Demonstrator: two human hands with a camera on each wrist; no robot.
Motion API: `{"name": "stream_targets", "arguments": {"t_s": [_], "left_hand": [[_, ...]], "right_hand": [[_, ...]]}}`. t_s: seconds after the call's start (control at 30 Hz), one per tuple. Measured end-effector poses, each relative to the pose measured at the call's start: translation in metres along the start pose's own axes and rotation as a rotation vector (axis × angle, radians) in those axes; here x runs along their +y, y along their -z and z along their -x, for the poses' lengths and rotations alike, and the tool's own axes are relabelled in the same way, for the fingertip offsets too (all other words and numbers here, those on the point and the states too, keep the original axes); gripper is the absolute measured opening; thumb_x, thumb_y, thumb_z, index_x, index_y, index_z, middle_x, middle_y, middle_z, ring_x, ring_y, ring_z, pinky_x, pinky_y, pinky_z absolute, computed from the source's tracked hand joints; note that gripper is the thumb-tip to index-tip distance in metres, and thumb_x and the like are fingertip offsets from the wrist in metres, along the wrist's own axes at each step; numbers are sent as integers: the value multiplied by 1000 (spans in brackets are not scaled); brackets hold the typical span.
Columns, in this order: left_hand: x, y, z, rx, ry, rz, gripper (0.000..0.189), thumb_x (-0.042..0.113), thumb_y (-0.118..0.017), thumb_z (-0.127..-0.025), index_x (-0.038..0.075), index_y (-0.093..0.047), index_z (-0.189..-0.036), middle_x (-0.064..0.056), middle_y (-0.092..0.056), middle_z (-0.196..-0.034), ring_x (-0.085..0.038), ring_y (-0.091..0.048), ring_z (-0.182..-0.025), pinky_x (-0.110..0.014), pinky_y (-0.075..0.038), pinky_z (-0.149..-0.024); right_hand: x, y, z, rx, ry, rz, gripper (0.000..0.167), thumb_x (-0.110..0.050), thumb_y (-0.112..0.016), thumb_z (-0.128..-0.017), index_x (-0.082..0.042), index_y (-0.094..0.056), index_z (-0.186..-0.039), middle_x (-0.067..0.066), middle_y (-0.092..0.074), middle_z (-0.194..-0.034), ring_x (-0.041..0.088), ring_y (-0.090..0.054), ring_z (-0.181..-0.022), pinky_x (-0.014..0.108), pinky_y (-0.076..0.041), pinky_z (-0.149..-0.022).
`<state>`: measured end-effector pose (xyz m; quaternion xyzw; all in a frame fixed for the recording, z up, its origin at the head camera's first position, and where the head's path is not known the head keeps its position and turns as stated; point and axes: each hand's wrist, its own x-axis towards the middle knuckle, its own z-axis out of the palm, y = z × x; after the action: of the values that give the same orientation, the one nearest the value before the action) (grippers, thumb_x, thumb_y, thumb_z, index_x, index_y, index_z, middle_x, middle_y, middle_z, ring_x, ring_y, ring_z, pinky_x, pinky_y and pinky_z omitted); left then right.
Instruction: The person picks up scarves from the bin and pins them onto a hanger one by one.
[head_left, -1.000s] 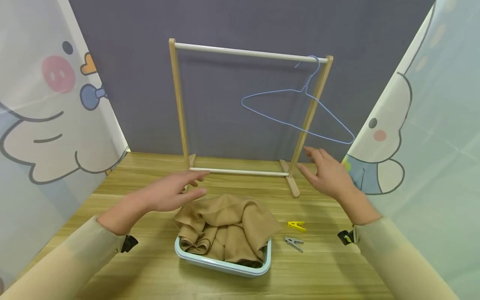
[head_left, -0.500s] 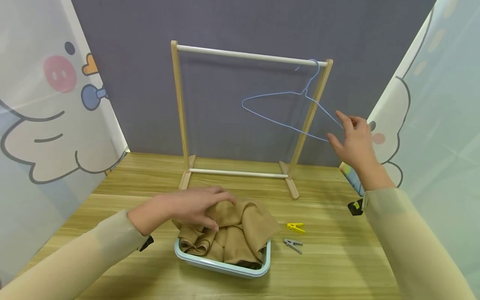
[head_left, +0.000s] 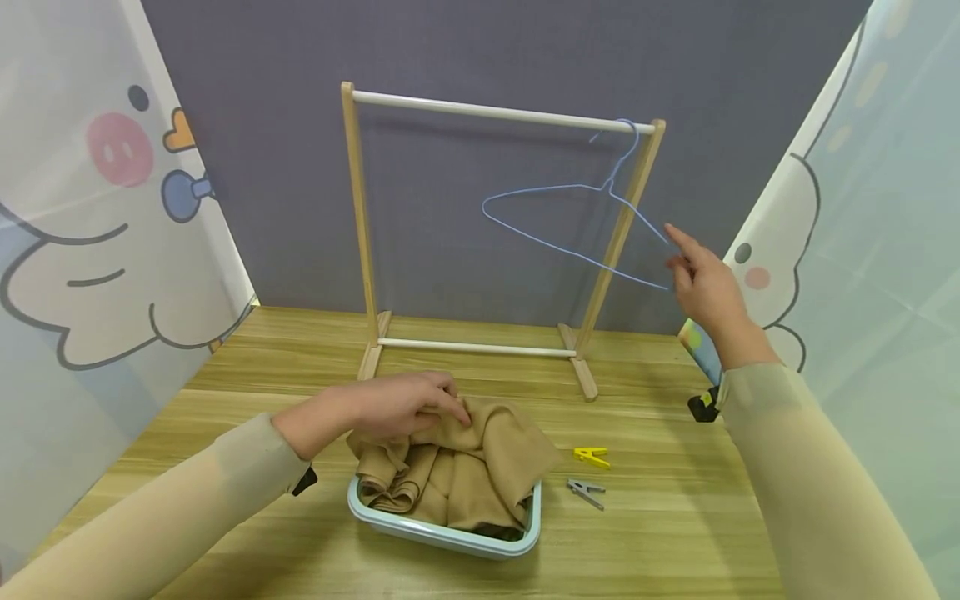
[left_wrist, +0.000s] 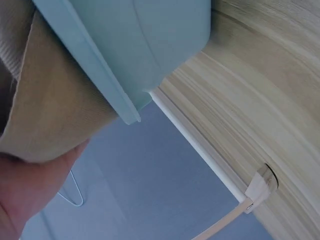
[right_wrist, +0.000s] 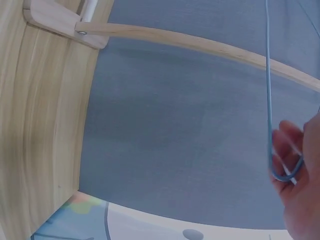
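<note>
A blue wire clothes hanger [head_left: 558,247] hangs by its hook near the right end of the drying rack's white top bar [head_left: 480,110]. At the hanger's right corner, my right hand [head_left: 708,287] curls its fingers round the wire; the corner shows among them in the right wrist view. A crumpled brown cloth [head_left: 480,483] lies in a light blue plastic tub [head_left: 442,539], spilling over the back. My left hand [head_left: 401,404] grips the upper left part of this cloth, its fingertips partly hidden. In the left wrist view, the hand [left_wrist: 35,185] meets the cloth's edge [left_wrist: 60,115].
On the table right of the tub lie a yellow clothespin [head_left: 591,456] and a grey clothespin [head_left: 586,492]. The wooden rack's right foot [head_left: 585,377] stands behind them. A grey backdrop [head_left: 465,250] rises behind the rack, with printed curtains on both sides.
My left hand has moved right and down onto the cloth, and its fingers have drawn together. The right hand has risen to the hanger's right corner and curled round it.
</note>
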<state>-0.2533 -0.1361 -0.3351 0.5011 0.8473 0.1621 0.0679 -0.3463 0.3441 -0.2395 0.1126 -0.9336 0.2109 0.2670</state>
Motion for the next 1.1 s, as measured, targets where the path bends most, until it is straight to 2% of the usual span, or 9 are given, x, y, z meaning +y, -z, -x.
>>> {"name": "stream_targets", "arguments": {"t_s": [0.1, 0.17, 0.3, 0.53, 0.7, 0.77, 0.87, 0.93, 1.1], "left_hand": [[-3, 1, -1, 15, -18, 38, 48, -8, -58, -105, 20, -77, -139, 5, -58, -107, -3, -49, -93, -23, -51, -84], [-4, 2, -2, 32, -37, 73, 50, -11, -57, -103, 20, -80, -135, 5, -54, -101, -4, -46, -91, -22, -48, -82], [-5, 2, -1, 68, -66, 124, 51, -14, -55, -102, 21, -86, -123, 3, -53, -102, -6, -45, -92, -22, -47, -81], [-4, 1, -1, 78, -71, 132, 49, -12, -55, -104, 21, -87, -120, 1, -66, -114, -7, -59, -106, -27, -57, -97], [-4, 0, -3, 60, -59, 86, 40, -5, -55, -106, 15, -82, -129, -1, -71, -120, -10, -62, -108, -31, -58, -99], [-3, 0, -4, 44, -32, 69, 34, 3, -63, -106, 13, -79, -134, -1, -68, -121, -9, -60, -105, -31, -57, -94], [0, 0, -4, 21, 20, 56, 40, 15, -76, -103, 12, -73, -143, -1, -64, -127, -12, -60, -110, -34, -57, -101], [2, 0, -5, 24, 31, 39, 51, 17, -81, -100, 12, -68, -149, -5, -64, -134, -18, -64, -121, -41, -57, -111], [4, 2, -7, 67, 58, 39, 60, 9, -76, -103, 10, -57, -160, -15, -58, -160, -37, -54, -150, -55, -47, -125]], "right_hand": [[-3, 1, 2, 86, -5, -94, 54, -18, -39, -116, -31, -48, -168, 10, -79, -115, 17, -46, -58, 30, -38, -58], [-5, 3, 3, 116, -13, -187, 51, -18, -43, -115, -31, -56, -162, -8, -78, -102, 9, -41, -54, 25, -34, -52], [-10, 10, 4, 63, -72, -323, 46, -25, -47, -114, -32, -63, -156, -35, -67, -89, 6, -40, -53, 28, -33, -49], [-15, 21, 7, -61, -168, -398, 45, -38, -52, -114, -35, -60, -159, -20, -52, -73, 12, -30, -48, 38, -32, -48], [-21, 23, 8, 5, -210, -431, 46, -41, -55, -114, -34, -60, -159, -16, -31, -56, 11, -25, -44, 36, -27, -43], [-23, 24, 8, 39, -232, -426, 46, -42, -56, -113, -34, -61, -158, -16, -31, -54, 11, -26, -44, 34, -27, -43], [-26, 25, 8, 100, -269, -442, 44, -40, -58, -111, -35, -64, -155, -17, -34, -56, 8, -28, -46, 30, -28, -43], [-28, 27, 7, 145, -289, -528, 42, -36, -61, -110, -34, -68, -152, -18, -43, -62, 5, -30, -47, 25, -28, -43], [-35, 32, 9, 192, -304, -920, 37, -22, -68, -108, -26, -75, -144, -12, -59, -75, 5, -31, -48, 23, -24, -45]]}}
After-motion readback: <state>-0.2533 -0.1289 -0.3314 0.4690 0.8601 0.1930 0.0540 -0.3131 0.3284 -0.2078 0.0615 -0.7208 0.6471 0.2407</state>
